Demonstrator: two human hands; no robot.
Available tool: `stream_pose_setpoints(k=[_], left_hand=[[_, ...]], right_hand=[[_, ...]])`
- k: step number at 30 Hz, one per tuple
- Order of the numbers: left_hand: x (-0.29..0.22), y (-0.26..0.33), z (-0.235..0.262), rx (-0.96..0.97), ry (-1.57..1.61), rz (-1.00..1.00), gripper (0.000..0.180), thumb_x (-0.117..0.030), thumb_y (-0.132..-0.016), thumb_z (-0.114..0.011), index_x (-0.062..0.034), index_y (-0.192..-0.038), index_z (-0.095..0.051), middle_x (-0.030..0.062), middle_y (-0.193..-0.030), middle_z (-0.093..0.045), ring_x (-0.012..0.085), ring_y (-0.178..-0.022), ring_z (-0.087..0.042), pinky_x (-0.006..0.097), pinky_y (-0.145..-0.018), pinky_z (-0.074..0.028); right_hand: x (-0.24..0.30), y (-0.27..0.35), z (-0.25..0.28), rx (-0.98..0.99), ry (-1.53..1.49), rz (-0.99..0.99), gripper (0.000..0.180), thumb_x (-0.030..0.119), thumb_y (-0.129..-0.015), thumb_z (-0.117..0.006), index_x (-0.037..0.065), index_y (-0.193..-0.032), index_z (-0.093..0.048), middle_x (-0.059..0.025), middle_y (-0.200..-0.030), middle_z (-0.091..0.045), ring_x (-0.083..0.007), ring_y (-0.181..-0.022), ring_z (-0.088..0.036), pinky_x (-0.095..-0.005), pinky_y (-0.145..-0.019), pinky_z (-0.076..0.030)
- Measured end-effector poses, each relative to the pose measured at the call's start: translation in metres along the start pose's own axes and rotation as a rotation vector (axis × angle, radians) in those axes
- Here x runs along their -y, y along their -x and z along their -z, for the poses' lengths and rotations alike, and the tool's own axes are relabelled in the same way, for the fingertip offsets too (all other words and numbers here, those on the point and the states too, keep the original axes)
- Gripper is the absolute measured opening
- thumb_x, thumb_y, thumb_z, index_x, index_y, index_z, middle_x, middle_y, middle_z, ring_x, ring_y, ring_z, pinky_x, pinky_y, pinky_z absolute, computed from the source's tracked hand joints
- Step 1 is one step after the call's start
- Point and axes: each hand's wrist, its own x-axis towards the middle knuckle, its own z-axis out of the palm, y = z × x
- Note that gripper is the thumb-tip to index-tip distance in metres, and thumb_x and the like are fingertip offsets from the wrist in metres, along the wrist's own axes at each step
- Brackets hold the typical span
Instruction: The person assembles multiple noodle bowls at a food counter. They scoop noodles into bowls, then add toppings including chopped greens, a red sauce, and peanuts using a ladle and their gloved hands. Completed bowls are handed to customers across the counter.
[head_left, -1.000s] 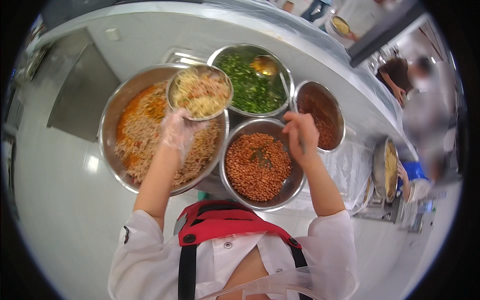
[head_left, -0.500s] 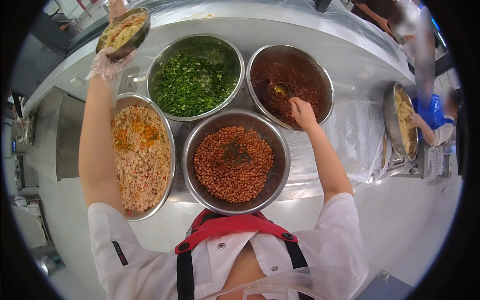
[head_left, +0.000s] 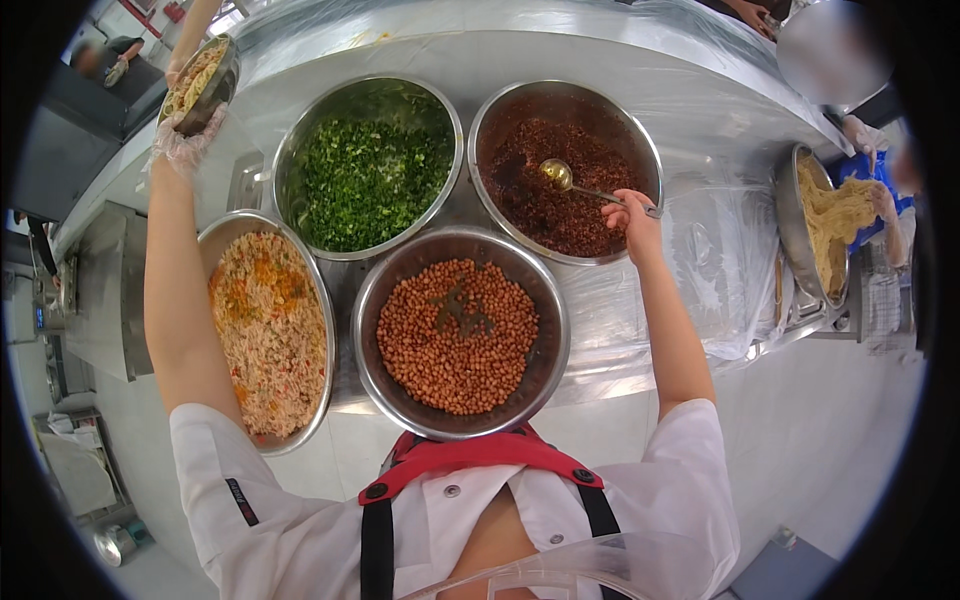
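Note:
Up at the far left, my left hand (head_left: 188, 148), in a clear plastic glove, has its fingers against the underside of a tilted metal bowl of noodles (head_left: 216, 92). Another person's hand (head_left: 175, 76) is at the bowl's far side. My right hand (head_left: 638, 224), bare, grips the handle of a metal ladle (head_left: 557, 174). Yellowish liquid shows in its cup, above the dark red chili mix (head_left: 560, 215) in a large steel bowl (head_left: 652, 165). Left of that stands a bowl of chopped greens (head_left: 375, 180).
Closest to me is a steel bowl of brown beans or nuts (head_left: 455, 350). Left of it sits a bowl of pale minced topping (head_left: 270, 340). At the right, a person's gloved hand (head_left: 888, 225) lifts noodles from a large bowl (head_left: 822, 225). Plastic film (head_left: 705, 270) covers the counter.
The noodle bowl has moved left and tilted more, my left hand with it. My right hand has drawn back right and nearer; the ladle handle now points right. At far right, noodles have been lifted.

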Motion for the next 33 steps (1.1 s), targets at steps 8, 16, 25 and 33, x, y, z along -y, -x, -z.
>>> stream_pose_setpoints(k=[8,16,25,33], left_hand=[[-0.014,-0.031,-0.011,0.004,-0.073,-0.221,0.044,-0.021,-0.09,-0.039,-0.0043,-0.131,-0.036,0.0201,-0.132,-0.04,0.0338,-0.122,-0.038,0.048,-0.097,-0.041],[0.126,0.028,-0.138,0.344,-0.04,0.196,0.098,-0.034,-0.079,-0.066,0.0065,-0.137,0.001,0.0282,-0.143,-0.003,0.0446,-0.131,-0.014,0.05,-0.106,-0.027],[0.184,0.063,-0.216,0.394,0.245,0.25,0.056,0.001,-0.076,-0.039,-0.0008,-0.131,-0.029,0.0254,-0.128,-0.04,0.042,-0.116,-0.043,0.063,-0.089,-0.042],[0.13,0.094,-0.121,0.451,0.057,0.218,0.048,0.004,-0.078,-0.039,0.008,-0.125,-0.031,0.0267,-0.127,-0.04,0.0428,-0.116,-0.044,0.064,-0.09,-0.042]], right_hand=[[0.008,0.01,-0.005,-0.008,-0.029,-0.04,0.022,0.02,-0.093,-0.045,0.0,-0.098,-0.052,-0.0156,-0.076,-0.063,-0.0142,-0.053,-0.056,-0.0252,-0.051,-0.045],[0.019,0.024,-0.025,0.026,-0.076,-0.01,0.021,0.019,-0.094,-0.043,0.001,-0.098,-0.052,-0.0152,-0.075,-0.063,-0.0128,-0.053,-0.055,-0.0228,-0.051,-0.044],[0.023,0.03,-0.028,0.02,-0.081,-0.043,0.021,0.02,-0.094,-0.043,0.0,-0.098,-0.051,-0.0158,-0.074,-0.063,-0.0135,-0.051,-0.055,-0.0236,-0.049,-0.043],[0.043,0.036,-0.087,0.203,-0.131,0.055,0.022,0.018,-0.093,-0.045,-0.002,-0.098,-0.054,-0.0165,-0.075,-0.062,-0.0132,-0.052,-0.051,-0.0231,-0.049,-0.042]])
